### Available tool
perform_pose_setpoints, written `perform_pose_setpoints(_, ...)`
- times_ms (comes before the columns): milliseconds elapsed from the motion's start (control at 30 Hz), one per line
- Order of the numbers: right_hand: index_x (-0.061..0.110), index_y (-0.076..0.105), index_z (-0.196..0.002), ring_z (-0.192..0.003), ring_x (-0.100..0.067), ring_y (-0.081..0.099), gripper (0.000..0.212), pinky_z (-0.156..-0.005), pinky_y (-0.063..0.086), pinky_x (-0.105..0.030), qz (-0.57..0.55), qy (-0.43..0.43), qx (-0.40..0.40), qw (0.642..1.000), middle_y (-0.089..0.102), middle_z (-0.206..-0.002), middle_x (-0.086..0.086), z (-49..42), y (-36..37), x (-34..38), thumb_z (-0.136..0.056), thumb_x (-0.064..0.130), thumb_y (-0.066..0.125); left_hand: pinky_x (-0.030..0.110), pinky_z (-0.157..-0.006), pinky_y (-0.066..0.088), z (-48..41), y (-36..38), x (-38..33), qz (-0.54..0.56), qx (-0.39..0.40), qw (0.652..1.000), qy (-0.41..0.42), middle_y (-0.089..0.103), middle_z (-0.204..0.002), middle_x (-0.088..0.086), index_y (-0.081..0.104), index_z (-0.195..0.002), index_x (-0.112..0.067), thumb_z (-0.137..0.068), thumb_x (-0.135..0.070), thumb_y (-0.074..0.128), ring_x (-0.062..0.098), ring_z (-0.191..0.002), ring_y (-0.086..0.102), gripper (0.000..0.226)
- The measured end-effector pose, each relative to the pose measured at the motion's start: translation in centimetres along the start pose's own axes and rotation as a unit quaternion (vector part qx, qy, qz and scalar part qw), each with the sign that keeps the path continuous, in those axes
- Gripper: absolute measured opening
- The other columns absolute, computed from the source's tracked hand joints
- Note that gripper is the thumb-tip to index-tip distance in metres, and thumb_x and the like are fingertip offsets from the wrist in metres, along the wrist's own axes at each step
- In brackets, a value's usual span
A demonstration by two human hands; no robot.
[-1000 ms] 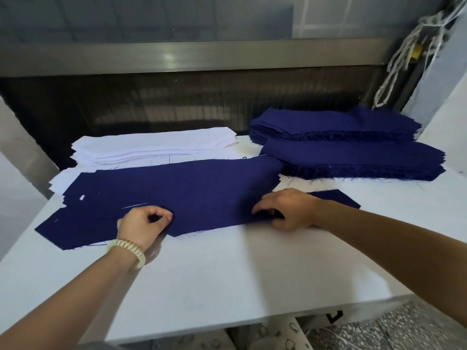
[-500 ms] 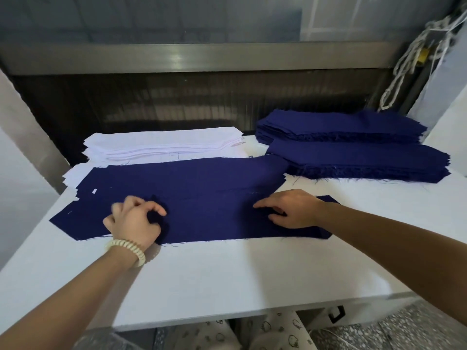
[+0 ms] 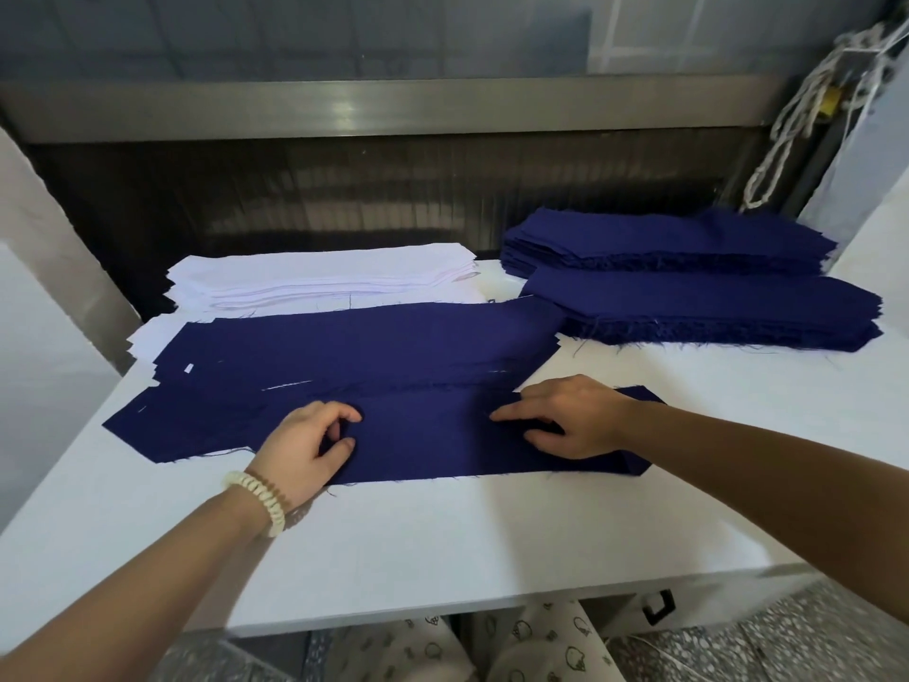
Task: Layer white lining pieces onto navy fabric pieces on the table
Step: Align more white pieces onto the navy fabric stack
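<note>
Head view, left to right. At 10 o'clock on the white table [image 3: 442, 543], stack of flat white lining pieces [image 3: 319, 278], untouched, well apart from both hands. From 9 o'clock to centre, spread of overlapping navy fabric pieces [image 3: 369, 347], with white layers peeking out at its far left edge. Nearest the table front, long navy fabric strip [image 3: 433, 450], flat, frayed along its edges, no lining on it yet. Left hand [image 3: 305, 445], beaded cream bracelet [image 3: 258, 499] at the wrist, on the strip's 9 o'clock part: fingers curled, thumb and forefinger seemingly nipping the cloth. Right hand [image 3: 570, 418] toward the strip's 3 o'clock end: fingers nearly straight, spread, pressing the cloth flat. At 2 o'clock, two thick stacks of navy fabric pieces [image 3: 688, 297]. Handling, as judged: thin, light, limp woven cloth, prone to creasing, sliding on the smooth table and shedding threads. Best pinched at two well-separated points along a long edge, then smoothed flat with open palms, never dragged by one corner.
</note>
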State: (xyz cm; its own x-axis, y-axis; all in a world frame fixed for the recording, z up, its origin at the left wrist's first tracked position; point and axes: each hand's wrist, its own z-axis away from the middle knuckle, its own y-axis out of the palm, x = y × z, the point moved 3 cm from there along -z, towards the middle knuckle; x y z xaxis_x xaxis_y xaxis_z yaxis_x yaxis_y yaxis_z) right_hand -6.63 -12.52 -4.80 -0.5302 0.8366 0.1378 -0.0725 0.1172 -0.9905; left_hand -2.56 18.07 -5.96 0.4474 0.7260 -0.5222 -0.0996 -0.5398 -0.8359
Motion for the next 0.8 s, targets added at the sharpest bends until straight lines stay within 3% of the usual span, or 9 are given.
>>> perform_pose_setpoints(200, 0.041, 0.040, -0.138, -0.109, -0.012, 0.052, 0.046, -0.090, 0.042, -0.029, -0.005, 0.007, 0.026, 1.000, 0.060, -0.119, 0.009, -0.2, 0.1, 0.1, -0.093, 0.031, 0.044, 0.027, -0.055, 0.036, 0.2, -0.2, 0.3, -0.075, 0.007, 0.997, -0.027, 0.046, -0.065, -0.007, 0.053, -0.111, -0.026, -0.091, -0.028, 0.055, 0.006, -0.059, 0.048, 0.020)
perform_pose_setpoints(400, 0.035, 0.038, -0.138, -0.093, -0.019, 0.058, 0.042, -0.079, 0.042, -0.029, 0.065, -0.016, 0.067, 0.996, 0.065, -0.104, 0.003, -1.1, -0.5, 0.4, -0.096, 0.030, 0.037, 0.025, -0.052, 0.033, 0.0, -0.2, 0.6, -0.088, 0.002, 0.996, -0.034, 0.048, -0.061, -0.009, 0.052, -0.106, -0.031, -0.090, -0.030, 0.055, 0.003, -0.057, 0.048, 0.016)
perform_pose_setpoints(467, 0.029, 0.041, -0.136, -0.093, -0.022, 0.057, 0.040, -0.074, 0.039, -0.029, 0.109, -0.039, 0.052, 0.992, 0.065, -0.102, 0.000, -1.7, -0.6, 0.7, -0.096, 0.026, 0.035, 0.026, -0.053, 0.035, -0.3, -0.3, 0.8, -0.068, -0.005, 0.997, -0.037, 0.049, -0.062, -0.009, 0.052, -0.104, -0.032, -0.090, -0.028, 0.056, 0.004, -0.059, 0.050, 0.015)
perform_pose_setpoints(533, 0.024, 0.046, -0.133, -0.100, -0.022, 0.056, 0.039, -0.079, 0.042, -0.032, 0.133, -0.051, 0.034, 0.989, 0.064, -0.108, 0.000, -2.4, -0.9, 1.1, -0.096, 0.023, 0.035, 0.026, -0.057, 0.039, -0.7, -0.5, 0.9, -0.028, -0.017, 0.999, -0.040, 0.052, -0.065, -0.009, 0.053, -0.103, -0.031, -0.090, -0.024, 0.057, 0.006, -0.061, 0.052, 0.015)
perform_pose_setpoints(667, 0.015, 0.055, -0.126, -0.098, -0.027, 0.055, 0.034, -0.086, 0.043, -0.036, 0.154, -0.080, -0.001, 0.985, 0.061, -0.107, -0.006, -4.6, -2.3, 1.3, -0.095, 0.019, 0.041, 0.013, -0.058, 0.037, -1.7, -1.1, 1.0, 0.018, -0.031, 0.999, -0.010, 0.055, -0.067, -0.005, 0.058, -0.100, -0.024, -0.090, -0.014, 0.058, 0.007, -0.060, 0.052, 0.015)
perform_pose_setpoints(800, 0.020, 0.051, -0.128, -0.096, -0.023, 0.050, 0.036, -0.080, 0.035, -0.033, 0.209, -0.053, -0.042, 0.976, 0.054, -0.110, -0.002, -7.8, -3.5, 0.7, -0.095, 0.022, 0.036, 0.021, -0.063, 0.039, -3.1, -2.2, 1.0, 0.015, -0.098, 0.995, -0.004, 0.058, -0.077, -0.007, 0.062, -0.099, -0.019, -0.089, -0.009, 0.058, 0.012, -0.064, 0.053, 0.015)
